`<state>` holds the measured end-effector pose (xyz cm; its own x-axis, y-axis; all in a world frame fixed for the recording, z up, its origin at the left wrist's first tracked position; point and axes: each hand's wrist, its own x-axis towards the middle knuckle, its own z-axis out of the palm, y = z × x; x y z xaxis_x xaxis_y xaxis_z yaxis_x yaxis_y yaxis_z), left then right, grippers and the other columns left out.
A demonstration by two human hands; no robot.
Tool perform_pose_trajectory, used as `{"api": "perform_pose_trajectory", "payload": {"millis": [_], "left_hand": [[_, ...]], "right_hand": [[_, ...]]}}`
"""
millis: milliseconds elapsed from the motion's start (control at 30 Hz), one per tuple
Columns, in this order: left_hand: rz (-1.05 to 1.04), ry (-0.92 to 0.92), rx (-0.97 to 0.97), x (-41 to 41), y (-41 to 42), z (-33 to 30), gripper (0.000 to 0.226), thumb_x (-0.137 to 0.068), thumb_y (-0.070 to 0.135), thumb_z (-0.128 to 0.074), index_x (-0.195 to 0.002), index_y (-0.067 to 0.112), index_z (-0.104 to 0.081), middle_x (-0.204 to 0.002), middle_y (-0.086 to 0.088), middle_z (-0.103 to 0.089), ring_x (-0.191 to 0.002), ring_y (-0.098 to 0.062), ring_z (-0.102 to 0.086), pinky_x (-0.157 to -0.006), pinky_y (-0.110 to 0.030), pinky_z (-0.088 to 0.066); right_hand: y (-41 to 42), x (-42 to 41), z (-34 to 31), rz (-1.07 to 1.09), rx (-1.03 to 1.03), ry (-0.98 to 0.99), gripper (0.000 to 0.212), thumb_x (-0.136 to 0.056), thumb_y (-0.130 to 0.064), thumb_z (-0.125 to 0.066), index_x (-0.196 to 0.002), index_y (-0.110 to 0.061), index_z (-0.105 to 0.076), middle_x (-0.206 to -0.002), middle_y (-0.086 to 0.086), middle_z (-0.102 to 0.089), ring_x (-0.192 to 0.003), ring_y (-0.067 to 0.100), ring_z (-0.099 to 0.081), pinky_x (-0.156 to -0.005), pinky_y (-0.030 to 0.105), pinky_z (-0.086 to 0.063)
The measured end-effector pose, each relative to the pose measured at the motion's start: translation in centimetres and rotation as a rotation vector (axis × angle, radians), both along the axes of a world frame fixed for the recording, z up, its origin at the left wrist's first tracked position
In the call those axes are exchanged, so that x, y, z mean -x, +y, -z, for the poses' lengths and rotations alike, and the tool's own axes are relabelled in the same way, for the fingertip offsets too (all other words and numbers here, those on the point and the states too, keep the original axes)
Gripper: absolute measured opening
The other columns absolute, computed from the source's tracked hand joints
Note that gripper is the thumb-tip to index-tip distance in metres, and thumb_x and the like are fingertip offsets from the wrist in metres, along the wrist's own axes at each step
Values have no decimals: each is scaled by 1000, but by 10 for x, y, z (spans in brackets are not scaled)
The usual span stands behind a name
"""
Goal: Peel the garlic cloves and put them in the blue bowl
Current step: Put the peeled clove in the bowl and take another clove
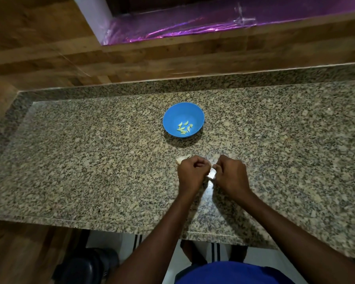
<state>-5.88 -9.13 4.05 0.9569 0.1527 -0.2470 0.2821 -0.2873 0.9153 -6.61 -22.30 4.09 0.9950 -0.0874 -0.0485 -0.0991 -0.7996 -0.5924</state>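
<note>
1. Blue cloth (pixel 234 272) filled the bottom edge of my feed, just under the two bare forearms that reached out over the granite counter (pixel 90 160).
2. Both hands met above the counter's near half. My left hand (pixel 191 173) was curled, its fingers folded in toward the palm around the garlic piece (pixel 212 173) held between the two hands.
3. My right hand (pixel 231 175) was curled as well, its thumb and fingertips pinching the pale garlic piece at the gap between the hands.
4. Only a sliver of that piece showed, so I could not tell how much skin was left on it.
5. More garlic (pixel 182 159) lay on the counter just beyond the left hand's knuckles, partly hidden by them.
6. Farther out, well apart from both hands, the blue bowl (pixel 183 111) stood upright with several peeled cloves (pixel 184 128) on its floor.
</note>
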Motion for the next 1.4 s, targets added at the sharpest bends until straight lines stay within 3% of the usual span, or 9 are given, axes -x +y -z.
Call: {"api": "perform_pose_trajectory", "payload": {"millis": [133,200,467,600,733,933,1200,1300,1400], "left_hand": [[143,-240,-159,6,4,3,4,-79,14,-72,-79,18,-74,-73,6,-72,-67,-11,-67,-64,-32,-57],[201,-340,-203,10,5,1,7,-80,8,-73,-81,14,-73,-76,5,-71,-68,-9,-66,-65,-32,-55],[173,-302,-103,9,9,3,6,-84,7,-73,-84,13,-74,-76,4,-73,-72,-13,-69,-68,-31,-57],[188,-188,-25,6,14,6,9,-86,7,-72,-92,12,-77,-83,3,-76,-78,-15,-73,-75,-36,-61],[105,12,207,4,12,6,11,-91,5,-69,-96,11,-77,-86,-12,-77,-78,-31,-74,-79,-47,-62],[81,180,397,-1,12,-2,11,-85,-3,-74,-96,-3,-74,-82,-23,-72,-65,-20,-67,-73,-31,-60],[144,166,481,-2,17,-1,12,-88,-5,-68,-99,-5,-72,-79,-12,-74,-67,-14,-67,-71,-24,-57],[148,146,458,-2,17,0,10,-88,-5,-69,-97,-3,-73,-84,-18,-71,-66,-14,-66,-72,-25,-57],[114,182,485,-2,16,1,11,-88,-5,-68,-99,-5,-72,-84,-19,-71,-65,-14,-66,-70,-25,-57]], "right_hand": [[-8,-15,-5,434,-866,476,13,-89,5,-64,-80,13,-68,-63,15,-70,-53,24,-62,-59,34,-58],[-14,-20,-3,518,-1039,653,11,-91,10,-55,-90,14,-65,-61,15,-69,-51,22,-61,-51,30,-58],[-18,-17,-3,324,-1105,802,21,-101,-10,-53,-93,5,-66,-72,14,-71,-51,17,-65,-48,23,-53],[-21,-16,-5,309,-1099,629,14,-94,0,-63,-93,14,-67,-76,20,-71,-52,18,-66,-49,23,-54],[-21,-11,-6,234,-924,404,10,-89,1,-70,-80,4,-68,-72,22,-72,-53,24,-66,-55,31,-59],[-25,-11,-1,-104,-500,180,19,-91,-9,-70,-73,-9,-70,-57,6,-69,-49,19,-67,-51,30,-55],[-30,-15,-2,80,-1386,805,15,-93,-2,-48,-79,-2,-54,-55,0,-42,-41,7,-36,-33,15,-26],[-33,-17,4,166,-1678,976,5,-84,1,-55,-85,-2,-52,-55,-2,-37,-41,5,-33,-30,15,-28],[-34,-16,7,155,-1787,1016,32,-62,13,-76,-83,0,-55,-57,1,-38,-42,8,-36,-30,18,-32]]}}
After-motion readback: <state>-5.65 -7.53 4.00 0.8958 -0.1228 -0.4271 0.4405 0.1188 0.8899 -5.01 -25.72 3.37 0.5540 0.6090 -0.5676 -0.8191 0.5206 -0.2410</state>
